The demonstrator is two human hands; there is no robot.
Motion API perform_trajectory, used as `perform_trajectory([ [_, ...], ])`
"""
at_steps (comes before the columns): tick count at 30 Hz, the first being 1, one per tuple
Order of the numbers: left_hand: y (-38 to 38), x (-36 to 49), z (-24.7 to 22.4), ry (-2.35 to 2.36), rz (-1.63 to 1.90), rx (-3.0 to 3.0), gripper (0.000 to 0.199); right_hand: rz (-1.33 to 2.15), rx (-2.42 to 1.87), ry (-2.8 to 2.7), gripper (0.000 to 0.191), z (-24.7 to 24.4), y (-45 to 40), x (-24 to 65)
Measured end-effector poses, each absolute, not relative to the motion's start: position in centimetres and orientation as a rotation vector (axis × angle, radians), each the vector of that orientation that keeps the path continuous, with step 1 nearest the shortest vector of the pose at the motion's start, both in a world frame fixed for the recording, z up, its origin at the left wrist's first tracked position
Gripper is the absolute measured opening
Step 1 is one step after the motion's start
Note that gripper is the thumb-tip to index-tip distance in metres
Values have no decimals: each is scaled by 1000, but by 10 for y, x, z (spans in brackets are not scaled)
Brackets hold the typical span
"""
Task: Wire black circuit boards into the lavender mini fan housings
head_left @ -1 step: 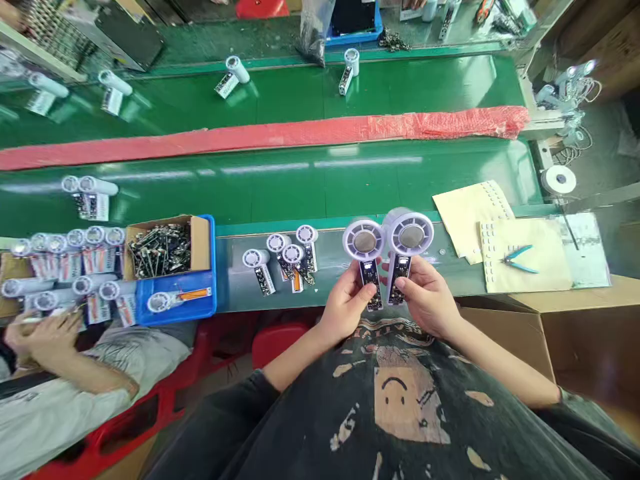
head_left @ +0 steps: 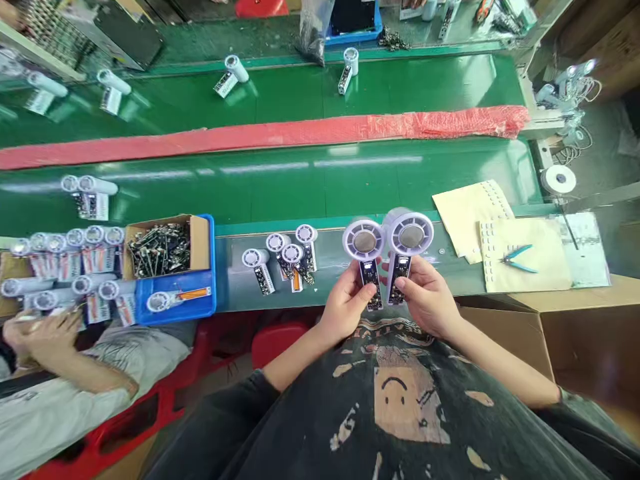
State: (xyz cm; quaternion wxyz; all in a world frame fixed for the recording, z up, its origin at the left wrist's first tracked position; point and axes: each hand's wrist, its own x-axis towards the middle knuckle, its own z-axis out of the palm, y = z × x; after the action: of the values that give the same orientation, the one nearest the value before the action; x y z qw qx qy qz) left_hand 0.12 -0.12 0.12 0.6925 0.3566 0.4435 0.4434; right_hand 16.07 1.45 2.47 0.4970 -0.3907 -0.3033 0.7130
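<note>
In the head view my left hand grips a lavender handheld fan by its handle, where a black circuit board shows. My right hand holds a second handheld fan the same way. Both fans stand side by side with their round heads up, close together or touching, above the bench edge in front of my shirt. Each head has a spoked ring around a grey metal disc. To the left on the bench lie several more fans with boards exposed.
A blue tray carries a cardboard box of circuit boards. Further left are rows of fans and a co-worker's hands. Blue pliers lie on sticker sheets at right. A red wrapped strip crosses the green belt.
</note>
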Motion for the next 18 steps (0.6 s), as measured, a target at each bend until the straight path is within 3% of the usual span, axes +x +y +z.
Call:
perform_trajectory([
  [9,-6,8,-11,1093,932,875,44,1701,-1019,-863,38,15,9,170],
  [13,-6,2,-59,1517,503,993,31,1598,-1444,-1288,44,-37,5,191],
  [18,-34,-15,-104,1801,169,1074,31,1313,-1937,-1601,30,-103,-25,241],
])
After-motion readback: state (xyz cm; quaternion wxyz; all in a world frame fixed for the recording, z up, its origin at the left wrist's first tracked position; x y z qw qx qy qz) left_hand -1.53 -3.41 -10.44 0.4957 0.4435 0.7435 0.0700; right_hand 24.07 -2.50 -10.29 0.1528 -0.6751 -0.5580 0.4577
